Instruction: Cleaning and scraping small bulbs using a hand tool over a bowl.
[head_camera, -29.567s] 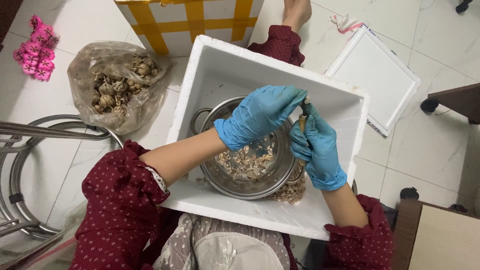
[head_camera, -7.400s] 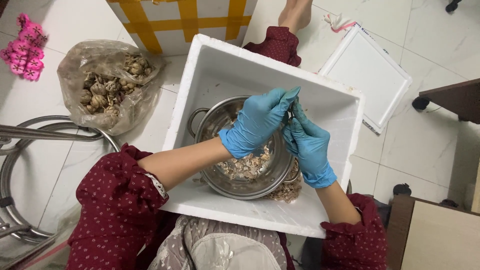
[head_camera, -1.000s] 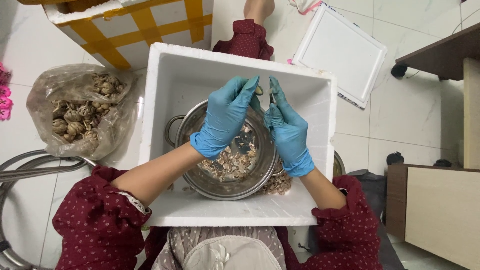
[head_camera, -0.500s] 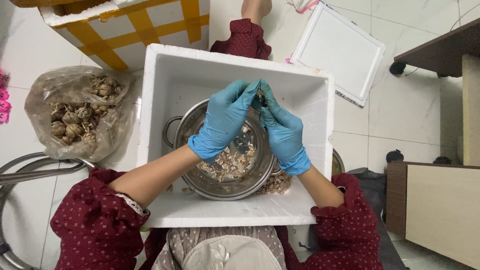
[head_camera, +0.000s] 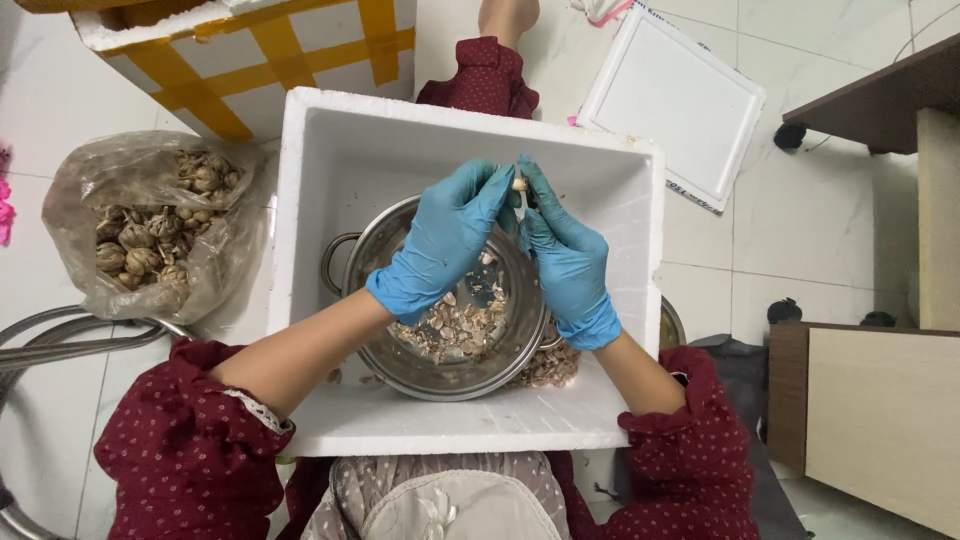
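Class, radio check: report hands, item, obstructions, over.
Left hand and right hand, both gloved, pinch a small pale piece. Held over steel pot of shells. Nothing obstructing.

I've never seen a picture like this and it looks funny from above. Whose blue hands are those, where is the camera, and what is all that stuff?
The camera sits on a person's head and looks straight down, so you see their own arms and lap. The blue is thin gloves. The left hand and the right hand meet at the fingertips and pinch one small pale piece between them; it is too small to tell what it is. Under them is a metal pot with broken shell bits inside, standing in a white foam box. On the floor to the left lies a clear bag of brown knobbly nuts or shells. A flat white lid lies at the upper right, and a yellow-taped box at the top.
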